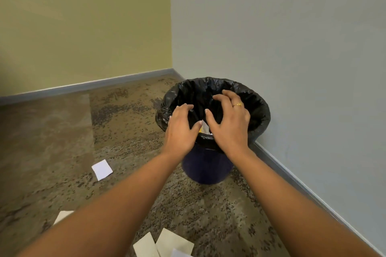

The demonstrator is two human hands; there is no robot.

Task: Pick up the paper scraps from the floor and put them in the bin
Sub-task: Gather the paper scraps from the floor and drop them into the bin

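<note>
Held left hand and right hand side by side over the mouth of a round dark-blue plastic bin, fingers spread and loosely bent, gripping nothing. Wore a thin gold ring on a right finger. Glimpsed a white paper strip down inside the crinkled black plastic liner, in the gap between the two thumbs, with a sliver of something yellow just beside it; could not tell what that was.

Stood over a speckled brown floor in a room corner, with the bin near the pale grey-blue wall on the right and an olive-yellow wall on the left. Traced a grey-blue skirting board along the foot of both.

Found a square white paper scrap flat on the floor, left of the bin and apart from it. Noted a beige paper piece partly hidden by the left forearm, and two overlapping beige sheets near the bottom edge.
</note>
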